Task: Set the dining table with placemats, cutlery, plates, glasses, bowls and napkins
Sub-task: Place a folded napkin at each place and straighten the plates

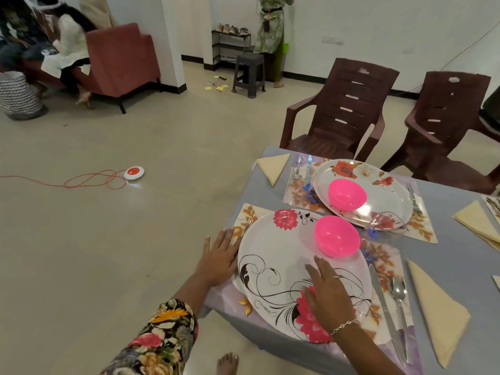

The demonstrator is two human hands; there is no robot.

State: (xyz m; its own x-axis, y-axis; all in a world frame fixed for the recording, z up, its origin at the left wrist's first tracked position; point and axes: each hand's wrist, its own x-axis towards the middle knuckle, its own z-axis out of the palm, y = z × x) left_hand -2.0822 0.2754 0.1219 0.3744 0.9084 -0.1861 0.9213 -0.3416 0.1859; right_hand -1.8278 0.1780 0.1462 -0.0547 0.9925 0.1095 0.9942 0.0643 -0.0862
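Observation:
A white plate with pink flowers [281,263] lies on a floral placemat [384,269] at the table's near corner, and a pink bowl [336,236] stands on its far side. My left hand [220,255] lies flat against the plate's left rim, over a fork [247,224]. My right hand [328,293] rests with straight fingers on the plate's near part. A knife [387,312], a spoon [400,293] and a cream napkin [435,312] lie to the right. Behind, a second flowered plate [378,185] holds another pink bowl [347,194].
Two brown plastic chairs [343,115] stand at the table's far side. More cream napkins [273,165] lie at the far corner and right edge. On the floor lie a red-and-white socket reel with an orange cable [134,173]. My bare foot [227,364] is below the table edge.

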